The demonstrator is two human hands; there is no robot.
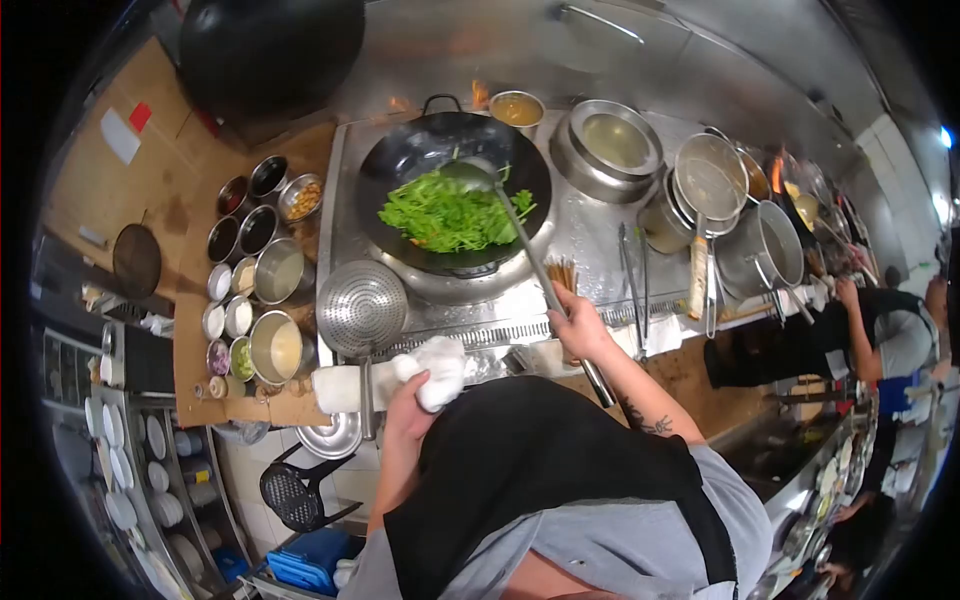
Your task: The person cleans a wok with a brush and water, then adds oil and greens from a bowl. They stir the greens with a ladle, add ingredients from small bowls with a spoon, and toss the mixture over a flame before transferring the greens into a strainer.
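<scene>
My right hand is closed round the long handle of a ladle, whose bowl rests among chopped leafy greens. The greens lie heaped in a black wok on the stove. In my left hand is a bunched white cloth, held near the stove's front edge. Just left of that hand, a perforated strainer lies with its handle hanging over the edge. The ladle's bowl is partly hidden by the greens.
Several metal pots and bowls of ingredients crowd the left counter. A lidded pot, tongs and a mesh strainer stand to the right. Flames show behind the wok. Another person works at the far right.
</scene>
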